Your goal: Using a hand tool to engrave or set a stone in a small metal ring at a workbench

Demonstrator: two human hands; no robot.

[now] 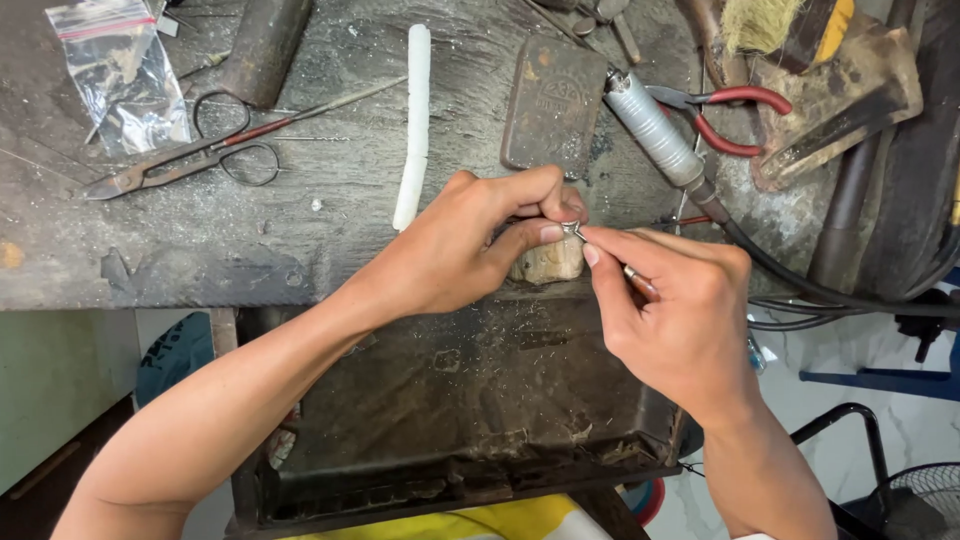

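Left hand point(480, 235) pinches a tiny shiny metal piece point(573, 231) between thumb and forefinger, grip closed on it, braced over the pale wooden peg point(548, 262) at the counter point(300, 230) edge. Right hand point(680, 315) grip clamped on a thin hand tool point(634, 276), tip touching the piece. Can't tell what the piece is, too small.

Head view only: looks like I'm mid fine-working step, tool on the piece. Next move needs a steady pinch, light tool pressure, piece kept seated on the peg. Dark catch tray point(470, 420) sits below the hands. Rotary handpiece point(655, 128) lies just behind, red-handled pliers point(725, 118) beside it, shears point(190, 155) and white stick point(413, 125) further left.
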